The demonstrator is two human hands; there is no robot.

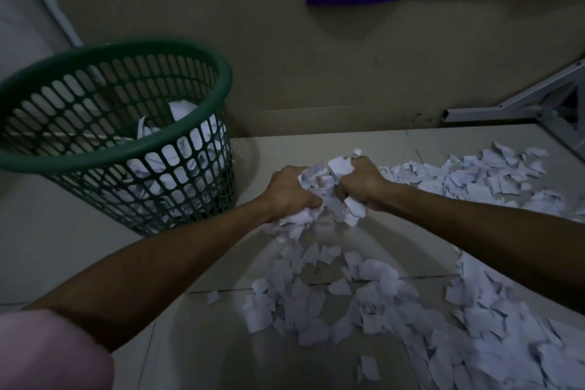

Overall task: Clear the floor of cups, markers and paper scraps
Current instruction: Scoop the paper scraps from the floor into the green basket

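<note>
Head view shows two hands squeezing one bunch of paper scraps (329, 187) between them. Left hand (289, 190) has its fingers curled tight on the bunch, and right hand (362, 182) does too. More scraps (411, 310) lie all over the floor (196, 342), from below the hands out to the right edge. Green bin (120, 123) stands on the floor just left of the hands, with paper inside.

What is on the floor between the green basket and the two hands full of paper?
In the head view, only bare floor lies between the green basket and the left hand; the right hand grips the same paper bundle.
</note>
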